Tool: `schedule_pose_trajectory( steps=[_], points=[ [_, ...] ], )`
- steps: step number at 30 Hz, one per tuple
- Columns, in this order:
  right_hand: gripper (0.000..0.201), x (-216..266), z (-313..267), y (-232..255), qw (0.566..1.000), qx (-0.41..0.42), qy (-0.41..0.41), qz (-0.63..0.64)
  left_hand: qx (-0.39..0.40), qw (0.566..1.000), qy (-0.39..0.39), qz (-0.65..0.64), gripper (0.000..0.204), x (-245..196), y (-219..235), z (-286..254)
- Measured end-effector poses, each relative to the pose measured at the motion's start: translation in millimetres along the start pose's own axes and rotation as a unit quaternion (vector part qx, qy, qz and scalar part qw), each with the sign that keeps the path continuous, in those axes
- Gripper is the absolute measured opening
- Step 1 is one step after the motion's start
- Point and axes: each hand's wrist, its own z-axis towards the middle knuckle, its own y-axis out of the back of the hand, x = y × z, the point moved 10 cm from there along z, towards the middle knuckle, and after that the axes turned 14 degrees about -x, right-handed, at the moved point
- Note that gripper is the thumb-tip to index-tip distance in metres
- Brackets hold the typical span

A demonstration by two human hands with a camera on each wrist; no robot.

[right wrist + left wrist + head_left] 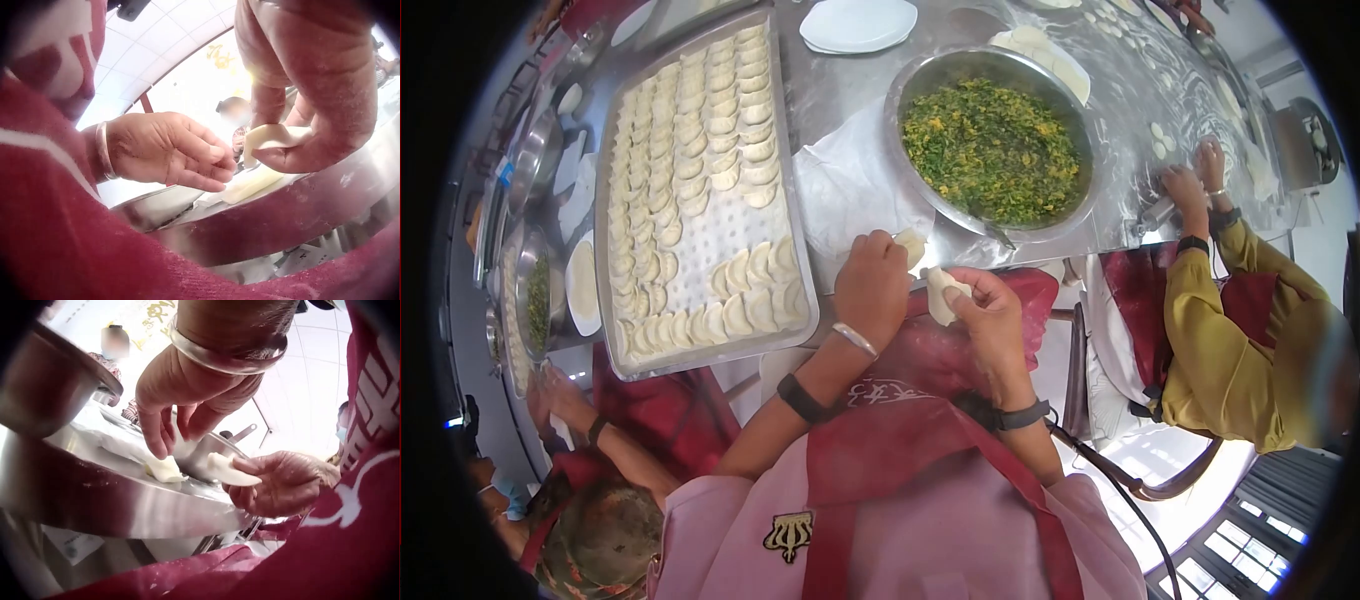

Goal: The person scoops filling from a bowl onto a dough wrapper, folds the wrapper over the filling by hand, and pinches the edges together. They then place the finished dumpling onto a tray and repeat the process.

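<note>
My right hand (pixel 990 315) pinches a pale dumpling wrapper (pixel 945 297) between thumb and fingers, in front of the table edge. In the right wrist view the wrapper (pixel 275 139) appears bent over in that grip. To its left is my left hand (pixel 870 285), wearing a silver bangle. Its fingers hang loosely curled with nothing between them, as the right wrist view shows. Just by its fingertips, a yellowish piece of dough (pixel 165 469) lies at the table edge. A large metal bowl (pixel 1090 205) holds chopped green and yellow filling (pixel 995 150) beyond my hands.
A metal tray (pixel 808 320) with rows of folded dumplings (pixel 745 320) stands at the left. Behind my left hand lies a white cloth (pixel 855 190). White plates (pixel 858 25) sit farther back. At the right, another person's hands (pixel 1190 190) work over the floured table (pixel 1120 130).
</note>
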Motion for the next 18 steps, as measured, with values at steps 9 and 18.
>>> schedule_pose_trajectory(
  steps=[9, 18],
  points=[
    [0.028, 6.4, 12.0, 12.1, 0.993, -0.046, 0.099, -0.034, -0.065, 0.989, 0.041, -0.124, 0.007, 21.9, 8.6, 6.5],
    [0.032, 60.2, -7.4, -61.9, 0.799, -0.022, 0.529, -0.285, 0.022, 0.600, 0.441, -0.667, 0.018, 47.9, 17.7, -14.6]
  ],
)
